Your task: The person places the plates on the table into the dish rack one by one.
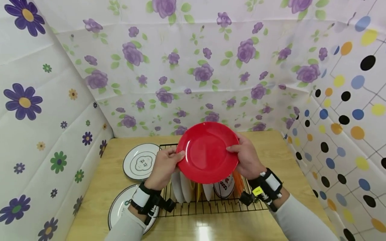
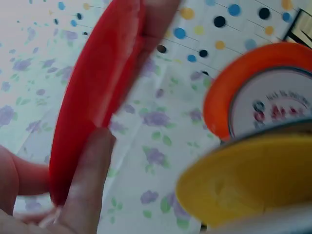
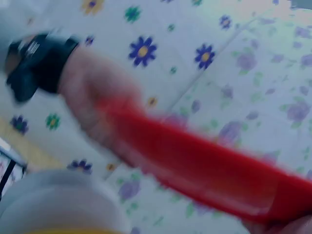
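A red plate (image 1: 206,152) is held up above a black wire dish rack (image 1: 211,208), its upper face toward the head view. My left hand (image 1: 161,169) pinches its left rim, thumb on top. On the opposite rim my right hand (image 1: 248,157) grips it, thumb over the face and fingers beneath. In the left wrist view the plate (image 2: 97,83) appears edge-on, and the right wrist view shows it blurred. Below it, the rack holds several dishes on edge: white plates (image 1: 178,189), a yellow plate (image 2: 234,180), an orange plate (image 2: 217,102) and a white dish with printed characters (image 1: 226,189).
Left of the rack, two white plates with dark rims lie on the wooden table (image 1: 90,207): a rear plate (image 1: 132,160) and a front plate (image 1: 116,211). Behind stands a purple-flowered sheet (image 1: 187,90); patterned sheets also flank the table on both sides.
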Available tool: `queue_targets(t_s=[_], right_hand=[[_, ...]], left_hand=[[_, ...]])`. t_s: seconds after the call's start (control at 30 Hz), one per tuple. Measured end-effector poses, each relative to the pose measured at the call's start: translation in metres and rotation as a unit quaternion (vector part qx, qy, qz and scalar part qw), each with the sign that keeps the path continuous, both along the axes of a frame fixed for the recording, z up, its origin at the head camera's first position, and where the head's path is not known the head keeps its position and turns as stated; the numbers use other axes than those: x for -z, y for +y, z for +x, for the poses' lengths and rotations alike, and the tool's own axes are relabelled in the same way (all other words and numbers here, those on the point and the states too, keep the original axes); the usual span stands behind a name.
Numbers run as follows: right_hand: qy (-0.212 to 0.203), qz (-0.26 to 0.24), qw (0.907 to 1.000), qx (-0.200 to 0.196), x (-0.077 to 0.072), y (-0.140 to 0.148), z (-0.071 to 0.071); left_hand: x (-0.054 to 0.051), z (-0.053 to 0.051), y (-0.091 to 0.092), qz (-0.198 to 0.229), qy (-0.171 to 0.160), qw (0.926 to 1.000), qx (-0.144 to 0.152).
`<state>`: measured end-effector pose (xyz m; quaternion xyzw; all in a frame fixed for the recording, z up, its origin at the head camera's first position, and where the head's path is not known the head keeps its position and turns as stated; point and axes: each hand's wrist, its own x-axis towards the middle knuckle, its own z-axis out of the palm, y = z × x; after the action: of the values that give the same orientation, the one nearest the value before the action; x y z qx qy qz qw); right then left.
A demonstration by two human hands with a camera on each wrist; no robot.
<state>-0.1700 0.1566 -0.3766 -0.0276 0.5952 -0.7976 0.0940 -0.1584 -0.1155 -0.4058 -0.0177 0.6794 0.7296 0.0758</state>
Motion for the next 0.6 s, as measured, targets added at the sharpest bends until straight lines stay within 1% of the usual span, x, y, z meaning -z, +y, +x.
queue_targets(t_s=[0.07,0.1,0.13,0.17,0.2,0.23,0.3,0.33,0.37,0.4,0.43,0.47,0.5,0.53,0.6], right_hand=[[0.000,0.011,0.9992,0.039,-0.015,0.004,0.001],[0.009,0.021,0.9980,0.060,-0.023,0.009,0.002],[0.021,0.036,0.9959,0.080,-0.031,0.014,0.003],[0.032,0.052,0.9929,0.102,-0.038,0.020,0.004],[0.050,0.072,0.9888,0.121,-0.044,0.027,0.006],[0.067,0.092,0.9837,0.139,-0.049,0.035,0.007],[0.099,0.141,0.9700,0.172,-0.056,0.048,0.008],[0.113,0.172,0.9617,0.181,-0.057,0.054,0.008],[0.126,0.199,0.9534,0.189,-0.057,0.059,0.007],[0.138,0.226,0.9450,0.192,-0.055,0.063,0.006],[0.145,0.252,0.9368,0.195,-0.050,0.066,0.005],[0.148,0.274,0.9301,0.195,-0.045,0.068,0.004],[0.147,0.293,0.9250,0.192,-0.038,0.069,0.003],[0.147,0.306,0.9222,0.185,-0.029,0.070,0.001],[0.139,0.330,0.9183,0.170,-0.012,0.070,-0.001]], left_hand=[[0.003,0.004,-0.004,-0.028,0.020,0.9994,0.010],[0.004,0.007,-0.009,-0.056,0.037,0.9977,0.008],[0.006,0.010,-0.014,-0.091,0.054,0.9944,0.002],[0.009,0.015,-0.022,-0.130,0.069,0.9890,-0.015],[0.013,0.019,-0.030,-0.177,0.083,0.9799,-0.036],[0.017,0.023,-0.040,-0.229,0.092,0.9672,-0.060],[0.027,0.030,-0.059,-0.317,0.089,0.9394,-0.098],[0.034,0.032,-0.068,-0.350,0.080,0.9272,-0.107],[0.040,0.034,-0.076,-0.375,0.066,0.9177,-0.113],[0.046,0.036,-0.083,-0.397,0.056,0.9100,-0.106],[0.052,0.038,-0.088,-0.409,0.040,0.9068,-0.094],[0.059,0.040,-0.092,-0.413,0.027,0.9065,-0.081],[0.065,0.041,-0.095,-0.413,0.014,0.9083,-0.066],[0.072,0.043,-0.096,-0.411,0.003,0.9100,-0.051],[0.084,0.046,-0.095,-0.397,-0.021,0.9172,-0.025]])
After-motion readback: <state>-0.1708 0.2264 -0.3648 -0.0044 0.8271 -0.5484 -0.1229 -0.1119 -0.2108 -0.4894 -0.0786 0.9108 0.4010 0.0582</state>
